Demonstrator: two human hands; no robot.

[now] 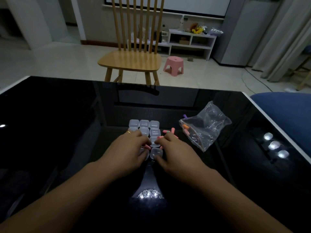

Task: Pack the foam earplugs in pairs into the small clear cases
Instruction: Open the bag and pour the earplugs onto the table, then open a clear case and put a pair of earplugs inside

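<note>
Earplugs [169,132] of pink foam lie loose on the glossy black worktop [50,123], just right of a block of small clear cases [144,123] set in rows, and a few more show inside the crumpled clear bag [204,125] further right. Both hands hover over the near end of the block: the left hand [129,150] has its fingers curled around a pink earplug [146,146], while the right hand [173,152] pinches another pink earplug [159,137] at its fingertips, its thumb beside a closed case [156,152]. Beyond the worktop stand a wooden chair [133,59] and a pink stool [174,65].
</note>
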